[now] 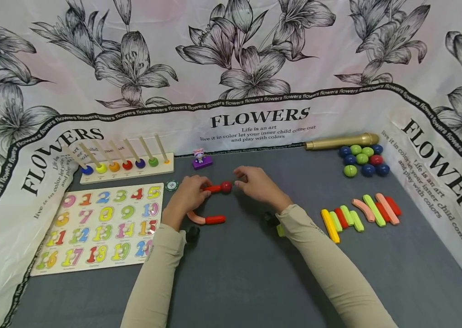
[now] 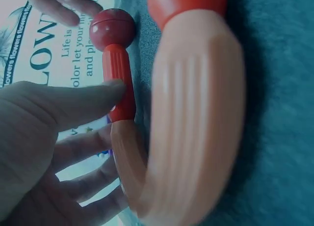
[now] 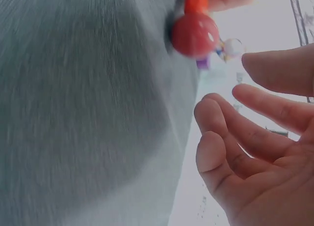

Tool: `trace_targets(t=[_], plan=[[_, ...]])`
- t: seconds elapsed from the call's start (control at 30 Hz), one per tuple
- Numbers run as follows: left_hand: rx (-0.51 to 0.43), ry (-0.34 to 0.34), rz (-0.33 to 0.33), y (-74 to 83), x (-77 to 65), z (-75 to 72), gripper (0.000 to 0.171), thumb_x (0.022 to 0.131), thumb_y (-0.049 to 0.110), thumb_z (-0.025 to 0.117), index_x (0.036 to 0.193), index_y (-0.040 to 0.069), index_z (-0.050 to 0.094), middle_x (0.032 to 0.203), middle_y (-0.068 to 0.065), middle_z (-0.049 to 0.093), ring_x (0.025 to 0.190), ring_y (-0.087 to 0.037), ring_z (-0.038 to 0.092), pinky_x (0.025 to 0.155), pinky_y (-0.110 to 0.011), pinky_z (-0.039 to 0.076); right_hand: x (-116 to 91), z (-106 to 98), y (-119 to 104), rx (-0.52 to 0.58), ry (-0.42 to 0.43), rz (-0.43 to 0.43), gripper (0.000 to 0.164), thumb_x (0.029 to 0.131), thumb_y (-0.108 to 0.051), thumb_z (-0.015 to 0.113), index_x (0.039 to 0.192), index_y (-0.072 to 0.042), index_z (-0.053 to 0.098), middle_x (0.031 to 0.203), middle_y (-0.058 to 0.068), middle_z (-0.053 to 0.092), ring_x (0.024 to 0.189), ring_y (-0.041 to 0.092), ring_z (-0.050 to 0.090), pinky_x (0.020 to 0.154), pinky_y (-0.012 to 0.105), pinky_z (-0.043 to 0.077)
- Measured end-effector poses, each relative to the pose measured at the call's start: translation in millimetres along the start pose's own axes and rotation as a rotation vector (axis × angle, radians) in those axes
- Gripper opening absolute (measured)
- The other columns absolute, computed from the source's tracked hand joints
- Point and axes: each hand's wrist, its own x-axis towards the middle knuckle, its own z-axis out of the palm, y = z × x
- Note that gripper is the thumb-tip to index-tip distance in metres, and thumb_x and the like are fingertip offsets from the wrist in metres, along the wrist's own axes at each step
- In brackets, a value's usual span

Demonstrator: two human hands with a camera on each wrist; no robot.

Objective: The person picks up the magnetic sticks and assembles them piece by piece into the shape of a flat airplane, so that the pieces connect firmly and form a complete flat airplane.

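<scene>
A pink U-shaped curve (image 1: 196,217) with red sticks on both ends is held up off the grey mat (image 1: 239,273) by the left hand (image 1: 187,197), thumb and fingers curled round the upper stick (image 1: 213,188). A red ball (image 1: 226,186) is stuck on that stick's tip. The right hand (image 1: 255,182) is kept just beside the ball, fingers loosely spread, nothing gripped.

Biggest risk, probably: the ball gets knocked off if it's bumped sideways, since it looks to be joined only at one small contact point, and it'd be sent rolling across the mat. The chain could also be twisted apart at a joint if squeezed unevenly.

Pieces look like smooth hard plastic; the curve is ribbed lengthwise, the sticks cylindrical, the ball glossy. The mat is seen as soft, felt-like
</scene>
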Motion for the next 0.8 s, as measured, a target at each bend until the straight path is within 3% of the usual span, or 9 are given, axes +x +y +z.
trace_targets(t=[0.17,0.27,0.4,0.6,0.8], plan=[[-0.021,0.086,-0.015,2.3,-23.4,-2.7,0.032,0.105,0.015,0.07,0.135,0.004,0.071,0.133,-0.02,0.065,0.126,-0.043,0.051,0.11,-0.057,0.043,-17,-24,10,-0.008,0.035,0.01,0.032,0.107,-0.009,0.063,0.135,0.006,0.067,0.127,0.021,0.071,0.11,0.034,0.07,0.092,0.049,0.056],[0.019,0.115,0.024,9.4,-40.1,-3.0,0.029,0.104,0.017,0.072,0.13,0.003,0.073,0.129,-0.019,0.069,0.127,-0.044,0.053,0.111,-0.06,0.043,-29,-41,22,-0.031,0.068,0.031,0.032,0.109,-0.011,0.062,0.135,0.006,0.067,0.128,0.022,0.07,0.111,0.036,0.069,0.092,0.051,0.056],[0.084,0.097,0.112,18.2,-54.8,3.5,0.026,0.103,0.019,0.074,0.123,0.002,0.075,0.128,-0.019,0.071,0.124,-0.045,0.056,0.106,-0.063,0.045,-44,-68,43,-0.068,0.11,0.091,0.033,0.11,-0.013,0.06,0.136,0.007,0.065,0.129,0.024,0.069,0.114,0.039,0.067,0.093,0.055,0.054],[0.118,0.079,0.205,21.0,-61.6,20.0,0.026,0.099,0.024,0.081,0.117,0.005,0.078,0.12,-0.015,0.074,0.125,-0.047,0.056,0.1,-0.065,0.048,-67,-105,73,-0.139,0.189,0.174,0.034,0.111,-0.014,0.057,0.135,0.009,0.065,0.128,0.028,0.068,0.115,0.044,0.065,0.095,0.059,0.052],[0.144,0.068,0.246,20.7,-63.2,32.5,0.025,0.094,0.021,0.086,0.111,0.005,0.078,0.111,-0.014,0.071,0.11,-0.04,0.061,0.104,-0.057,0.048,-89,-137,104,-0.192,0.271,0.19,0.034,0.111,-0.016,0.057,0.129,0.011,0.066,0.121,0.031,0.069,0.106,0.044,0.065,0.09,0.06,0.051]])
